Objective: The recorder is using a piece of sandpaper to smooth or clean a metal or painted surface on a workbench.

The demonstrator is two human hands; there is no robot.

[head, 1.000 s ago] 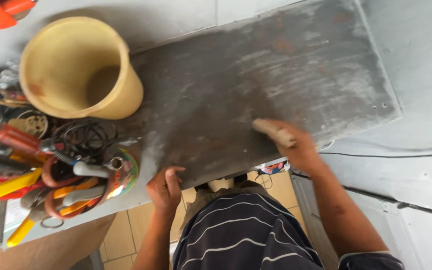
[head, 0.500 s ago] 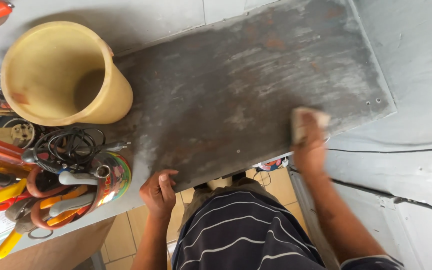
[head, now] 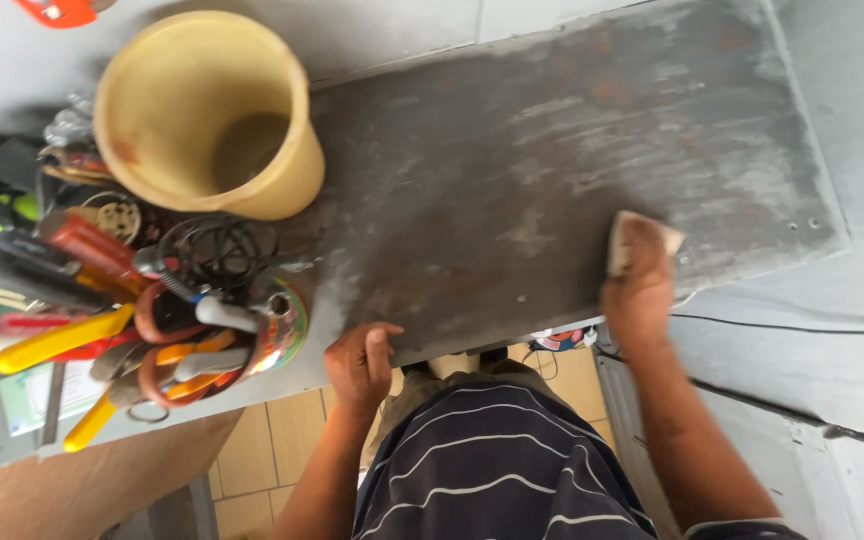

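A long dark grey metal plate (head: 512, 170) with worn, scuffed patches lies across a grey surface. My right hand (head: 638, 290) presses a small folded piece of sandpaper (head: 632, 232) flat on the plate near its right end. My left hand (head: 360, 362) grips the plate's near edge, fingers curled over it.
A yellow plastic bucket (head: 207, 110) stands at the plate's left end. Left of it lies a heap of hand tools with red and yellow handles, pliers and a coiled black cable (head: 127, 300). Below the edge are my striped shirt (head: 497, 470) and a tiled floor.
My right hand has slid the sandpaper along the plate from the near middle toward the right end. My left hand has kept its hold on the edge.
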